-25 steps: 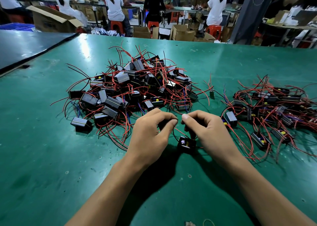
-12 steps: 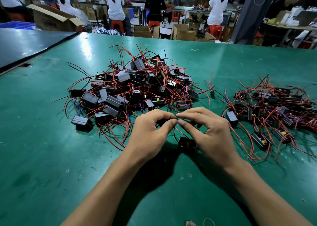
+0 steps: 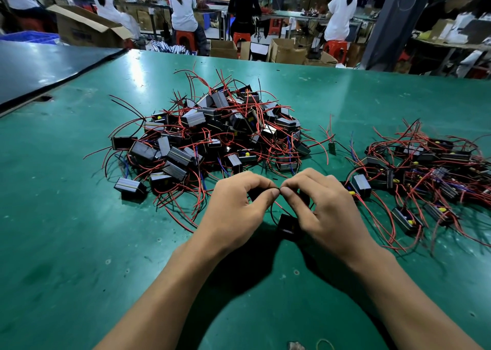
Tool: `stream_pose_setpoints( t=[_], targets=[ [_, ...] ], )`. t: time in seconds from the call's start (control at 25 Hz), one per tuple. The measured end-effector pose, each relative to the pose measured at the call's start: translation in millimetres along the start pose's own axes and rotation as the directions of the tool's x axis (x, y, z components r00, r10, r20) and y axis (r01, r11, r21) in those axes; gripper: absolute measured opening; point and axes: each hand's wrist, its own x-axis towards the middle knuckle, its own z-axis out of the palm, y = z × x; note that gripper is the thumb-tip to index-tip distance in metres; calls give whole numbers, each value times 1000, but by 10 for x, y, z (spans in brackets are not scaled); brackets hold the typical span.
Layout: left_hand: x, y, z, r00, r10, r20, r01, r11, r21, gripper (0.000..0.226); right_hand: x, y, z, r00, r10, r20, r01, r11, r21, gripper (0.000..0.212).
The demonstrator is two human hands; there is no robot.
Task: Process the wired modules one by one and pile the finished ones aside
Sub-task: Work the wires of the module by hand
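Observation:
One small black module (image 3: 288,226) lies on the green table (image 3: 79,243) just below my two hands. My left hand (image 3: 236,211) and my right hand (image 3: 326,211) meet fingertip to fingertip above it, each pinching the module's thin wires between thumb and forefinger. A big heap of black modules with red, black and blue wires (image 3: 218,134) sits beyond my hands at the table's middle. A second, flatter pile of wired modules (image 3: 425,171) spreads out to the right.
A small loose part with red wires (image 3: 331,145) lies between the two piles. A dark table (image 3: 39,65) adjoins on the far left. Cardboard boxes (image 3: 87,28) and seated people (image 3: 183,7) at benches fill the background. A rubber band (image 3: 324,344) lies at the near edge.
My hands drew together from a gap apart until thumbs and forefingers touch over the wires. The module stayed on the table below them.

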Motion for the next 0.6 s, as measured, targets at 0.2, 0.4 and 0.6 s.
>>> stream_pose_setpoints(
  t=[0.2, 0.4, 0.6],
  targets=[
    [-8, -33, 22, 984, 174, 25, -176, 974, 142, 10, 54, -47, -82, 949, 244, 200, -294, 913, 281, 19],
    [-6, -37, 25, 991, 132, 26, -134, 985, 108, 9, 83, -17, -150, 840, 351, 414, -528, 707, 470, 22],
    [13, -5, 1, 1000, -4, -12, 4, 1000, -2, 5, 37, 17, -178, 938, 278, 206, -336, 876, 347, 6]
  ],
)
